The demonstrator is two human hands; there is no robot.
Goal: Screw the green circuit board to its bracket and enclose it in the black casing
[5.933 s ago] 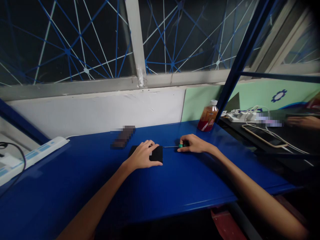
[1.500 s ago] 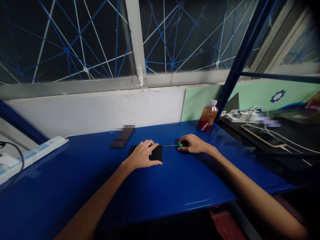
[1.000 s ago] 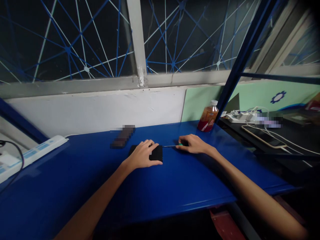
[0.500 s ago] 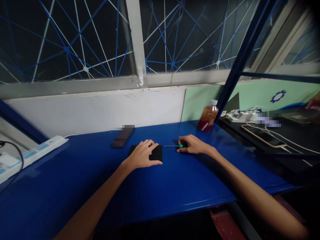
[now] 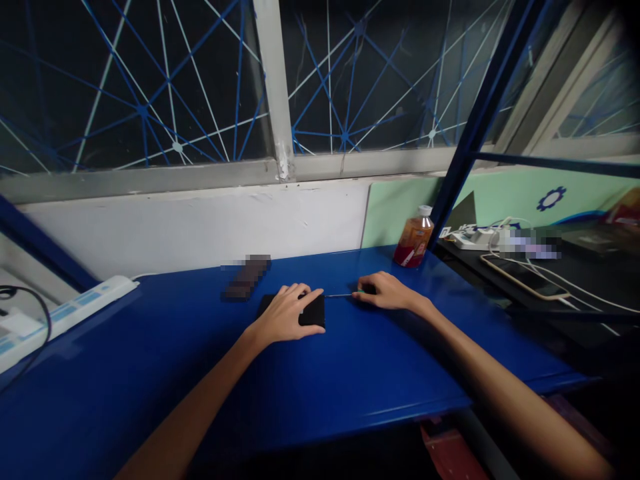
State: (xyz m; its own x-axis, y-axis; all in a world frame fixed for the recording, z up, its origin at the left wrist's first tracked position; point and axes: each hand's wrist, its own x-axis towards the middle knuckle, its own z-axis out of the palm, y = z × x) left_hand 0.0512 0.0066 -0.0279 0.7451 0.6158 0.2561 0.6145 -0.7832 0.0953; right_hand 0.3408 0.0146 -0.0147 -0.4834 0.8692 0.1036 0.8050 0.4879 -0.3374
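Observation:
A flat black box-like object [image 5: 314,312] lies on the blue table [image 5: 350,373]. My left hand [image 5: 284,315] lies over it, thumb along the near edge and fingers across the top and far side, holding it down. To the right, my right hand [image 5: 384,291] pinches the handle of a screwdriver [image 5: 339,295]. Its thin metal shaft lies level and points left, reaching the right side of the black object. Most of the green handle is hidden by the fingers. Whether the tip sits in a screw is too small to tell.
A drink bottle [image 5: 414,239] stands at the back right. Behind my left hand lies a dark, blurred-out object [image 5: 249,277]. A white power strip [image 5: 70,317] runs along the left side. On the black desk at right are a phone [image 5: 525,276] and cables.
My right fingers have shifted forward around the screwdriver, covering more of the green handle. The left hand stays on the black object. The whole view has moved slightly.

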